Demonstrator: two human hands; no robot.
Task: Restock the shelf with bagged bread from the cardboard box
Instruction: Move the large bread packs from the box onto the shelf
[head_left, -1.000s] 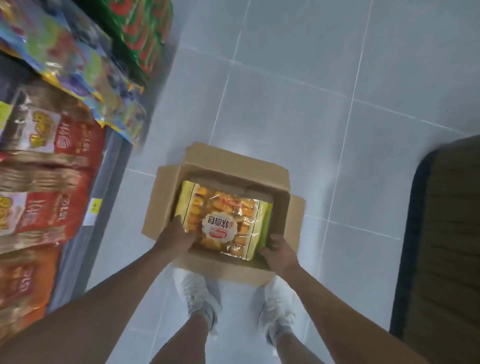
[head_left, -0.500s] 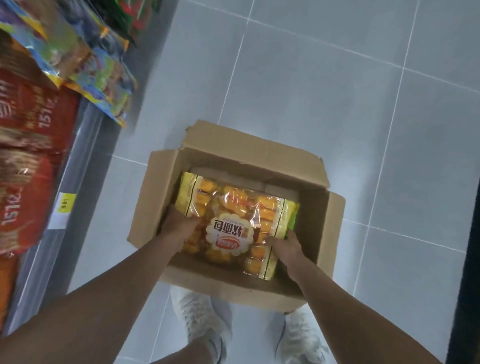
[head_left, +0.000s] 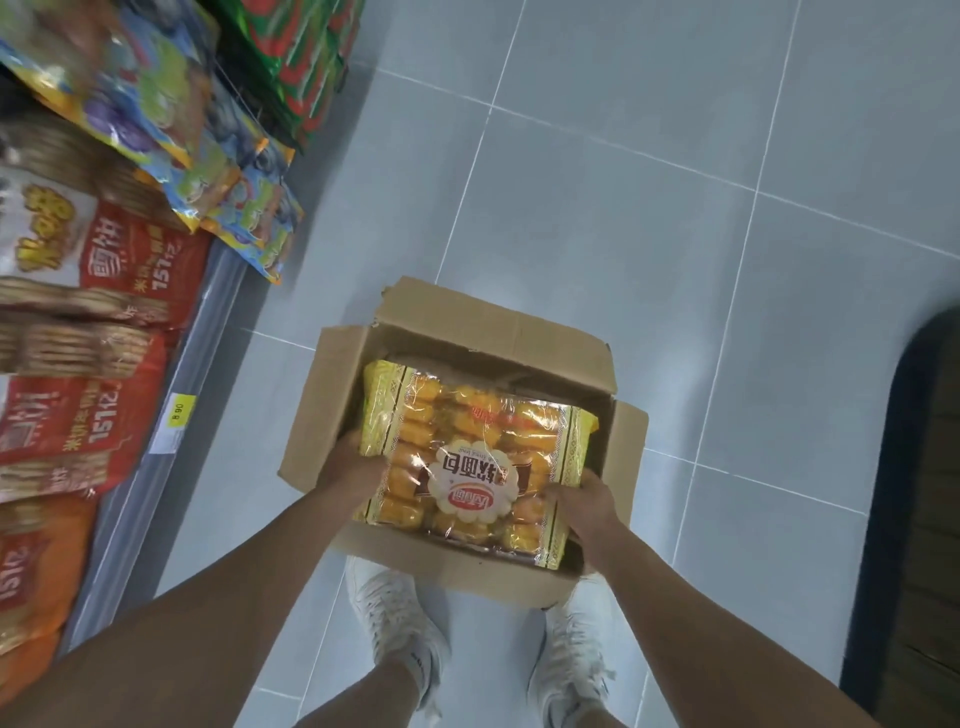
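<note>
An open cardboard box (head_left: 467, 327) stands on the tiled floor just ahead of my feet. A clear yellow bag of bread (head_left: 467, 447) with a round white and red label is raised at the box's mouth. My left hand (head_left: 358, 462) grips its left edge. My right hand (head_left: 587, 499) grips its right edge. The bag's near end overlaps the box's front wall. What lies under the bag in the box is hidden.
The shelf (head_left: 171, 415) runs along the left, packed with red and orange snack bags (head_left: 88, 415) and colourful bags (head_left: 171, 140) above; a yellow price tag (head_left: 179, 415) sits on its edge. A dark mat or fixture (head_left: 919, 519) borders the right. My white shoes (head_left: 400, 623) stand behind the box.
Both hands have lifted the bread bag higher, from down inside the box to its mouth. The camera view shifted, bringing more of the shelf back into sight.
</note>
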